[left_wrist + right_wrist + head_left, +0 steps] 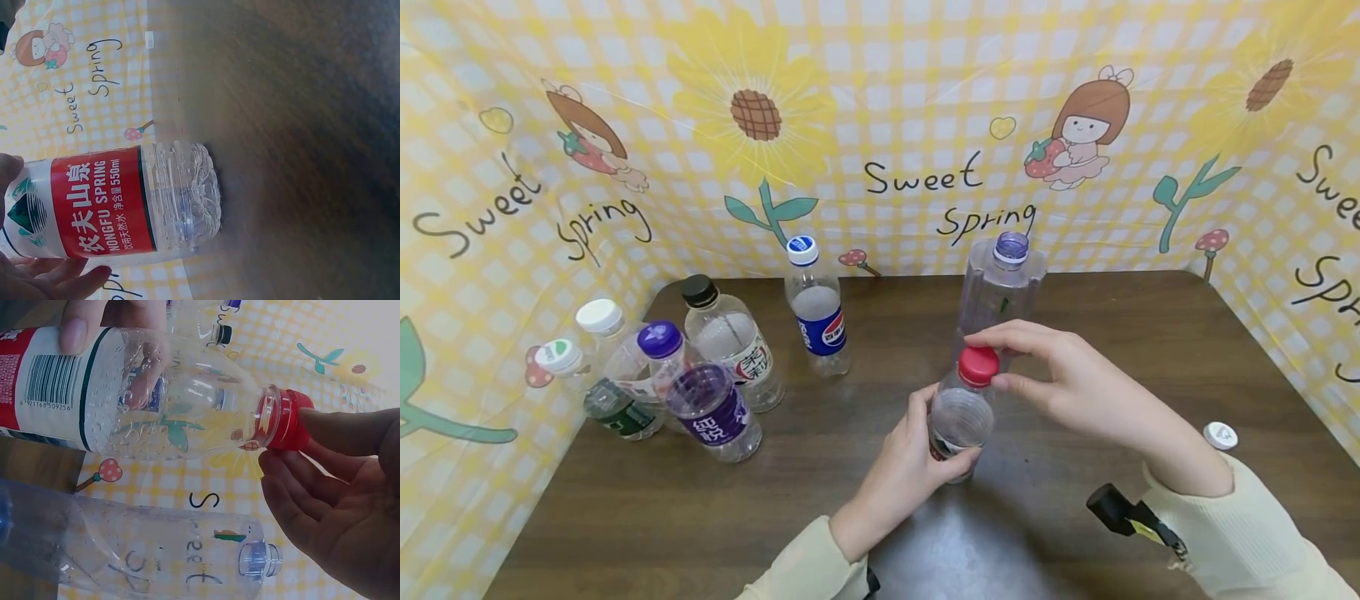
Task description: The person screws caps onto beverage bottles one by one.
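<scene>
My left hand (917, 454) grips a clear plastic water bottle (103, 206) around its body, and its red and white label shows in the left wrist view. The bottle stands upright, or nearly so, at the table's middle. On its neck sits a red cap (978, 367), pinched at the rim between the thumb and fingers of my right hand (1067, 379). A ring of clear neck shows just under the cap (291, 419) in the right wrist view. Right behind stands a larger clear bottle (1000, 283) with an uncapped neck.
On the left stand a purple-capped bottle (711, 400), a black-capped bottle (737, 342) and two white-capped bottles. A blue-labelled cola bottle (820, 321) is at the back. A loose white cap (1221, 435) lies on the right of the brown table (1112, 333). Patterned cloth (895, 100) encloses the table.
</scene>
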`<state>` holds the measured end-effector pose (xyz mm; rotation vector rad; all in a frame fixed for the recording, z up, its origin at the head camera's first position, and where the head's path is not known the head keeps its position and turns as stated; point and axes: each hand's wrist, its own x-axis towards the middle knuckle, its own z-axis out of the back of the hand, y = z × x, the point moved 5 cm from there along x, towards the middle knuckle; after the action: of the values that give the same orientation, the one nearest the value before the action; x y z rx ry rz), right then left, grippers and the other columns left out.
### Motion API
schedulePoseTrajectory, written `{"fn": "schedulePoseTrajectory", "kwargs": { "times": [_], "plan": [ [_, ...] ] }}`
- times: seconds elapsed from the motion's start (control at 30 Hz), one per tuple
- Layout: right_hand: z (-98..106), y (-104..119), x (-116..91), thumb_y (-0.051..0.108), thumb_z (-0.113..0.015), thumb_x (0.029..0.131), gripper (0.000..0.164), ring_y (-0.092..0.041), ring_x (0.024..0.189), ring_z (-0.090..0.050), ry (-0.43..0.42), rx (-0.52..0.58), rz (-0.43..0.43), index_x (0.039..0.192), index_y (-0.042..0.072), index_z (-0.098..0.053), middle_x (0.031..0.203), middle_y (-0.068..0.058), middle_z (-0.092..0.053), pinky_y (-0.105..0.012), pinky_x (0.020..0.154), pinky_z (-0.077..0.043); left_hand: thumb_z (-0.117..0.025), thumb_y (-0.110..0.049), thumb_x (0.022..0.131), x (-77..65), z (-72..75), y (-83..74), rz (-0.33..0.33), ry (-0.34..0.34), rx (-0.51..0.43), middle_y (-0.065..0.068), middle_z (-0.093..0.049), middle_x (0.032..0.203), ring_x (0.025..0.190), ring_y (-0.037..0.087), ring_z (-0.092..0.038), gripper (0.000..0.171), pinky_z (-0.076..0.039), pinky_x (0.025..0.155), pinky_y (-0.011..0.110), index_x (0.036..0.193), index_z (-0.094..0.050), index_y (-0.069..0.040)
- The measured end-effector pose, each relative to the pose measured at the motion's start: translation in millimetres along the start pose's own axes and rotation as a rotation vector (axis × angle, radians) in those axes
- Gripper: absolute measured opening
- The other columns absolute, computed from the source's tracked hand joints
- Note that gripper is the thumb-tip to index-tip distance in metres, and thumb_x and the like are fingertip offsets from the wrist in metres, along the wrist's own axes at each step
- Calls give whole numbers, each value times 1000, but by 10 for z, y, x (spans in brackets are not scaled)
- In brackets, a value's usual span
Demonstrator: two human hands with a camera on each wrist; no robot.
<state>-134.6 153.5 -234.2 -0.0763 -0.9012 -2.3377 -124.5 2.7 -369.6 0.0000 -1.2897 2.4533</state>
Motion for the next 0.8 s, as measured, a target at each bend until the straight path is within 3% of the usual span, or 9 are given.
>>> {"fn": "schedulePoseTrajectory", "kwargs": {
  "times": [0.27, 0.6, 0.8],
  "plan": [
    [-20, -7, 17, 9, -73, 82, 39, -5, 100, -58, -27, 25, -33, 120, 13, -65, 112, 3, -66, -21, 84, -48, -77, -24, 80, -4, 1, -16, 3, 9, -5, 13, -58, 123, 108, 21, -61, 75, -52, 93, 39, 137, -31, -7],
    [-35, -21, 32, 11, -76, 80, 35, -6, 95, -60, -59, 7, -55, 114, 12, -67, 107, 3, -66, -22, 82, -49, -77, -23, 79, 5, 6, -28, -12, -5, -2, 13, -59, 123, 107, 21, -62, 75, -52, 93, 39, 136, -31, -7],
    [-24, -58, 54, 15, -76, 80, 40, -9, 97, -60, -6, 44, -54, 119, 12, -65, 109, 1, -64, -23, 83, -49, -78, -25, 78, 11, 4, -9, -8, 3, 7, 13, -59, 123, 107, 22, -62, 75, -53, 93, 40, 135, -32, -8]
  ]
}}
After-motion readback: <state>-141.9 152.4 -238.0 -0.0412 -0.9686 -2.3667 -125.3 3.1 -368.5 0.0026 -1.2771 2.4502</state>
